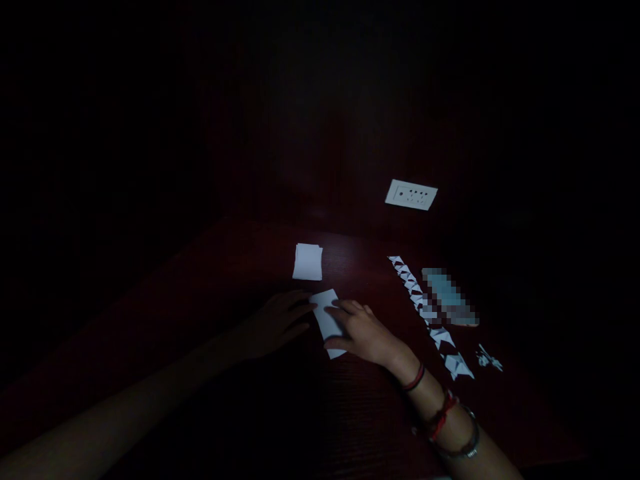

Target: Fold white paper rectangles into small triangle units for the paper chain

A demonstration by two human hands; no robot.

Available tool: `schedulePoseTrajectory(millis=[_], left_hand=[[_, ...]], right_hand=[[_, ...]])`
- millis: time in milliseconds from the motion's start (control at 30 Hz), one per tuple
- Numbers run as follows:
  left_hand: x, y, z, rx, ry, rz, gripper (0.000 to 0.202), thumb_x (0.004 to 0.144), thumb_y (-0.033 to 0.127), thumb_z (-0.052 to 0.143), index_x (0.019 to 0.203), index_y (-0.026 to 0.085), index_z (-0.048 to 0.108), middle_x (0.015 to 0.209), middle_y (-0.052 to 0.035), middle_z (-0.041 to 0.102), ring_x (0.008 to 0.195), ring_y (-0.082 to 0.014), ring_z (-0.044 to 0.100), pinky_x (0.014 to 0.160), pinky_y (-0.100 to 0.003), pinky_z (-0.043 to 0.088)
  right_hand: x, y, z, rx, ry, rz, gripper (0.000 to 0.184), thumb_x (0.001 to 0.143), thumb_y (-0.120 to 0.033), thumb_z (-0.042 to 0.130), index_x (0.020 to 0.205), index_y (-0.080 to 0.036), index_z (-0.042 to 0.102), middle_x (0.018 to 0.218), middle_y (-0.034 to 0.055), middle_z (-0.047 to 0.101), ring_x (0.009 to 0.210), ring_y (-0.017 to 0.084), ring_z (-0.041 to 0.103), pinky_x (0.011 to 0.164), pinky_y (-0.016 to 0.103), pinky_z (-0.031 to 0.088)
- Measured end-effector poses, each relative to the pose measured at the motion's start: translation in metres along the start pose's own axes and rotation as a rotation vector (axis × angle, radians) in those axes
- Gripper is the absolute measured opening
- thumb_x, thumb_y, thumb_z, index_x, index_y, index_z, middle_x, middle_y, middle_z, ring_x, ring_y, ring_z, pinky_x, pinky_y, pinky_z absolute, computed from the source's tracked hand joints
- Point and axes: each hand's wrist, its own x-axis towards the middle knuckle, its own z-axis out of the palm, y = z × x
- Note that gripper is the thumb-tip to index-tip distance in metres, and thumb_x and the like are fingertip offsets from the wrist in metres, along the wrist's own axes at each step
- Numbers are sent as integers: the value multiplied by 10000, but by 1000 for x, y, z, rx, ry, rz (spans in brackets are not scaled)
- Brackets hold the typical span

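A white sheet of paper (327, 320), longer than wide, lies on the dark red table between my hands. My right hand (364, 331) rests on its right side with the fingers spread over it. On the left, my left hand (280, 321) is in deep shadow, its fingers apart and the tips at the paper's left edge. Just beyond the sheet sits a small stack of square white paper (307, 262). A row of folded white paper pieces (413, 288) runs along the table to the right of my right hand.
A blurred-out flat bluish object (450, 297) lies right of the folded row. Small white scraps (489, 359) are near the row's closer end. A white socket plate (411, 195) is on the wall behind the table (360, 407). The surroundings are very dark.
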Motion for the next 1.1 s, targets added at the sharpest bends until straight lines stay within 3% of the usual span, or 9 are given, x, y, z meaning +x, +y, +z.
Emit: schedulePoseTrajectory(millis=[367, 500, 700, 900, 1100], left_hand=[[-2, -2, 2, -27, -33, -30, 327, 872, 303, 430, 1195, 267, 469, 1252, -57, 428, 1170, -226, 366, 966, -429, 328], [-4, -5, 1, -27, -3, -34, 315, 873, 259, 425, 1181, 261, 488, 1232, -62, 437, 1141, -217, 399, 953, -404, 361], [-4, -7, -4, -40, 20, 2, 292, 871, 231, 421, 1144, 252, 523, 1189, -67, 475, 1084, -206, 455, 915, -391, 405], [-4, -7, -7, -43, 13, 1, 304, 872, 212, 421, 1161, 259, 502, 1190, -49, 472, 1087, -189, 452, 932, -364, 397], [0, -2, -12, -63, -2, 10, 351, 879, 212, 405, 1225, 268, 433, 1288, -32, 392, 1174, -199, 376, 996, -379, 333]], right_hand=[[-9, -8, 3, -34, 42, 1, 401, 811, -324, 524, 1190, -200, 479, 1232, 98, 483, 1134, 246, 415, 916, 408, 354], [-11, -7, 4, -5, 75, 33, 411, 816, -208, 506, 1221, -175, 444, 1220, 93, 498, 1136, 224, 418, 941, 383, 336], [-10, -12, 3, -34, 89, 31, 534, 788, -380, 539, 1251, -147, 411, 1164, 118, 532, 1111, 244, 435, 930, 394, 332], [-8, -16, 3, -152, 86, 43, 265, 823, -223, 475, 1062, -158, 567, 1027, 99, 604, 1007, 215, 510, 907, 344, 337], [-9, -19, 3, -172, 80, 27, 351, 788, -139, 480, 1135, -159, 527, 975, 100, 628, 927, 209, 556, 859, 319, 384]])
